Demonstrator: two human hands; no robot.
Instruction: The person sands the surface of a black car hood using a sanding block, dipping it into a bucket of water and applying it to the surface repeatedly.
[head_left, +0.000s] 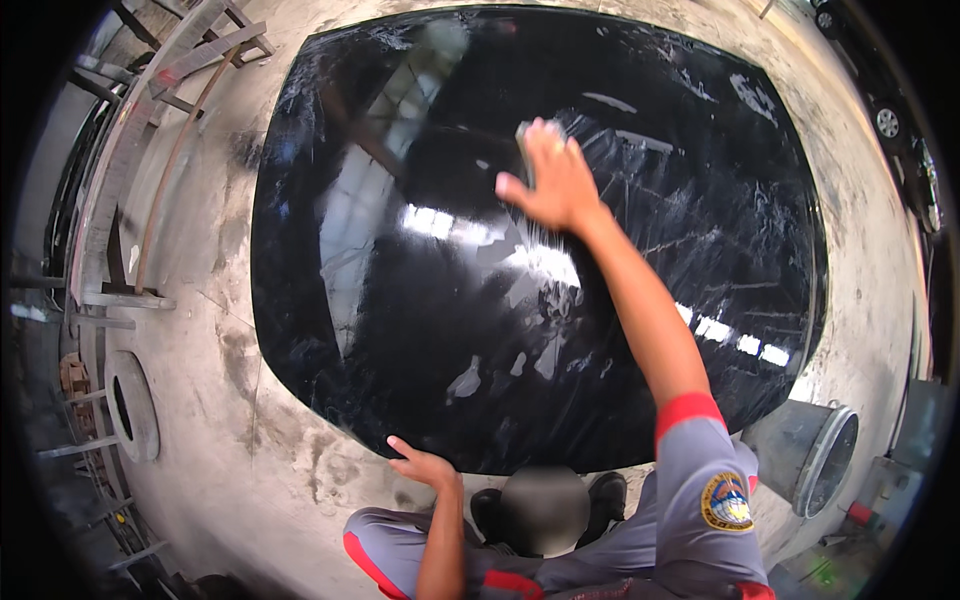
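A large black car hood (430, 385) lies in front of me, glossy and streaked with wet patches and pale smears. My right hand (555, 180) is pressed on its upper middle, fingers stretched forward and thumb out to the left. Under those fingers the edge of a thin greyish pad (522, 133) shows; most of it is covered by the hand. At the near left edge of the hood, my left hand (428, 466) grips the rim, one digit on top and the other fingers mostly hidden.
A worn wooden and metal rack (110, 200) runs along the left, with a tyre (133, 405) below it. To the near right stands a grey bin (800, 450). A dark car (885, 120) is at the far right. Pale, stained concrete floor (215, 380) surrounds the hood.
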